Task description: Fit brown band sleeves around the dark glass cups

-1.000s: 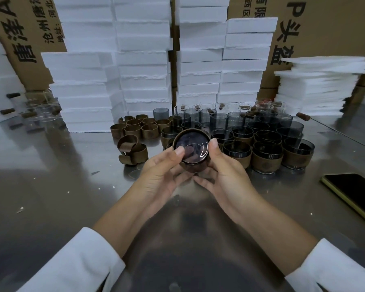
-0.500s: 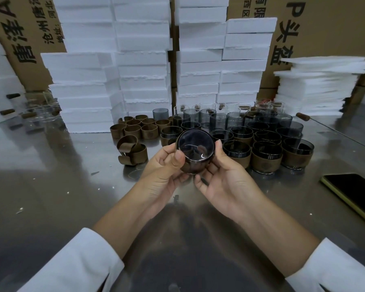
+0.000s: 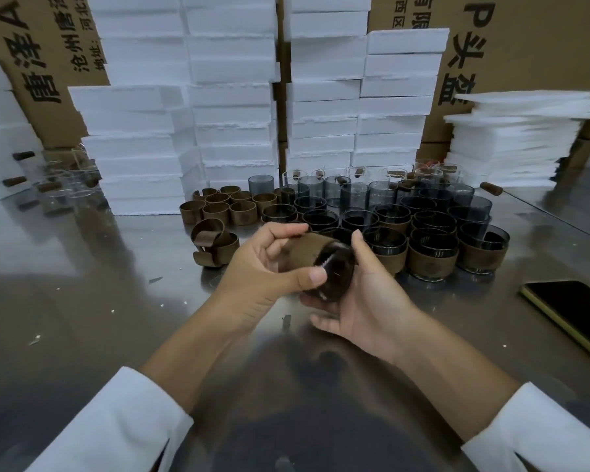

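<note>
The cup (image 3: 334, 277) has tipped sideways, left hand (image 3: 259, 270) and right hand (image 3: 372, 301) gripping it; "头盔" cartons (image 3: 532, 46) back the steel bench (image 3: 82, 318).

Glossy dark glass on the cup (image 3: 336, 274) — matt, leathery brown on the sleeve (image 3: 304, 250). Smooth reflective metal for the table (image 3: 82, 318). Rough-edged foam blocks (image 3: 143, 114).

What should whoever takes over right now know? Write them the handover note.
Left hand grips the brown sleeve on the dark glass cup, held sideways above the table; right hand holds the cup from beneath.
Done: sleeved cups stand at the front right of the cluster.
Left: seat this sleeve, then dress the bare cups behind, using the empty sleeves at left.
</note>
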Demonstrator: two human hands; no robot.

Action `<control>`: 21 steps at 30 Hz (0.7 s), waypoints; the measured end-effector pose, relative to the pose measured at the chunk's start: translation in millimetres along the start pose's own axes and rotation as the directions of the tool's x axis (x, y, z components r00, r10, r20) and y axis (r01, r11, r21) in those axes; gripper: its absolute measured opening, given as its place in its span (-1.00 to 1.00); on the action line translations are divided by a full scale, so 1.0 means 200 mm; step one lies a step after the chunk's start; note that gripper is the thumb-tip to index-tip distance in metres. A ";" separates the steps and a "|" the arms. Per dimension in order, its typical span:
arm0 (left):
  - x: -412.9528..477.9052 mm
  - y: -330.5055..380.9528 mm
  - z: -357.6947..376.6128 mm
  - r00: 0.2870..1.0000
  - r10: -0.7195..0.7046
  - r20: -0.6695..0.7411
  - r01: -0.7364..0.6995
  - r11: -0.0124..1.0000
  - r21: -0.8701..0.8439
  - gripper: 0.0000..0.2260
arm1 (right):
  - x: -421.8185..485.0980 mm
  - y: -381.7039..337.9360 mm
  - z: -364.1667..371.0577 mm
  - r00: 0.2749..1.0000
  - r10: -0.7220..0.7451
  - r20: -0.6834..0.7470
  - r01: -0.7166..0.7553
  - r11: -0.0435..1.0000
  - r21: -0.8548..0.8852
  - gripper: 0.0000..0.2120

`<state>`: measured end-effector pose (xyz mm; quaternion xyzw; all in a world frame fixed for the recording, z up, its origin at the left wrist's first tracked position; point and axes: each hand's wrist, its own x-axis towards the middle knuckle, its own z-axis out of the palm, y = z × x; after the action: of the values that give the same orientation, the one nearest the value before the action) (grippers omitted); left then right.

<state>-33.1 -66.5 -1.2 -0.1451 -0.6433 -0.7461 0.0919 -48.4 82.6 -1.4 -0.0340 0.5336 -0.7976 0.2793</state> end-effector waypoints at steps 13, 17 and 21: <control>0.00 -0.07 -0.04 0.996 -0.089 0.005 0.088 0.995 0.054 -0.58 | 0.02 -0.01 -0.04 0.827 -0.513 -0.230 0.473 0.856 -0.207 -0.72; 0.00 -0.08 -0.03 0.986 -0.166 0.011 0.164 0.980 0.116 -0.73 | 0.03 0.02 -0.07 0.750 -0.646 -0.140 0.454 0.658 -0.601 -0.66; 0.02 -0.10 -0.03 0.965 -0.263 -0.005 0.260 0.951 0.167 -0.67 | 0.02 0.06 -0.07 0.645 -0.762 0.058 0.388 0.261 -0.884 -0.59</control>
<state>-44.2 -69.6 -19.6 -0.0568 -0.7175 -0.6942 -0.0013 -51.1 88.9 -19.2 -0.2039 0.8349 -0.4691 -0.2031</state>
